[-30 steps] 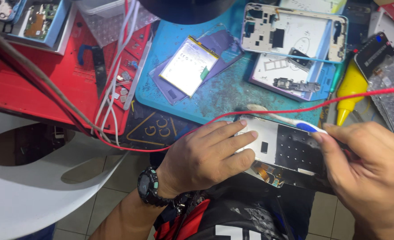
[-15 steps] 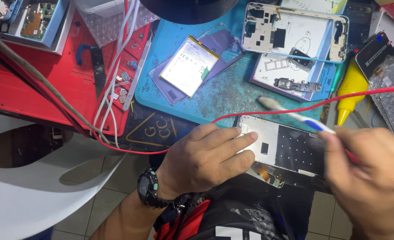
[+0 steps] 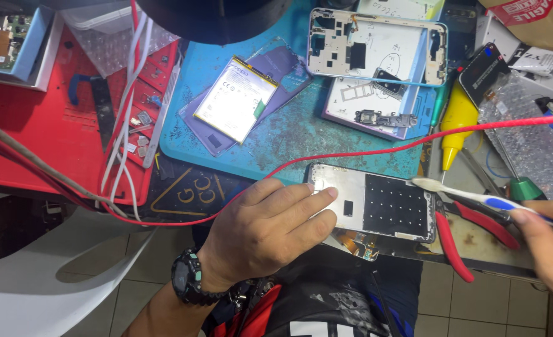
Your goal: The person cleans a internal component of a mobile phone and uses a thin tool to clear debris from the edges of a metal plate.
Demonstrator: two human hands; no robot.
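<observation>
A phone screen part (image 3: 376,203) lies face down at the near edge of the bench, just below the blue mat (image 3: 289,140). Its back is part shiny grey and part black with rows of small dots. The left hand (image 3: 267,231) lies flat on its grey end at 9 o'clock, fingers spread and pressing down; it closes around nothing. A black watch (image 3: 189,278) sits on that wrist.

The right hand (image 3: 548,243) is at 3 o'clock from the part, at the edge of the view. Its fingers are closed around a white and blue toothbrush (image 3: 476,198). The brush head touches the top right corner of the part. Red-handled pliers (image 3: 470,234) lie just under the brush.

A red wire (image 3: 376,153) runs across the bench just above the part, from 3 o'clock over to 9 o'clock. At 2 o'clock from the part stands a yellow bottle (image 3: 456,118) with a pointed tip facing down. At 12 o'clock, on the mat, lies an open phone frame (image 3: 376,47) with a purple cover (image 3: 370,118) under it. At 11 o'clock lies a flat white battery (image 3: 242,97) on another purple cover. Far off at 10 o'clock is a red tray (image 3: 39,137) with white cables (image 3: 126,112) across it. A small box with a green circuit board (image 3: 2,40) sits in the top left corner.
</observation>
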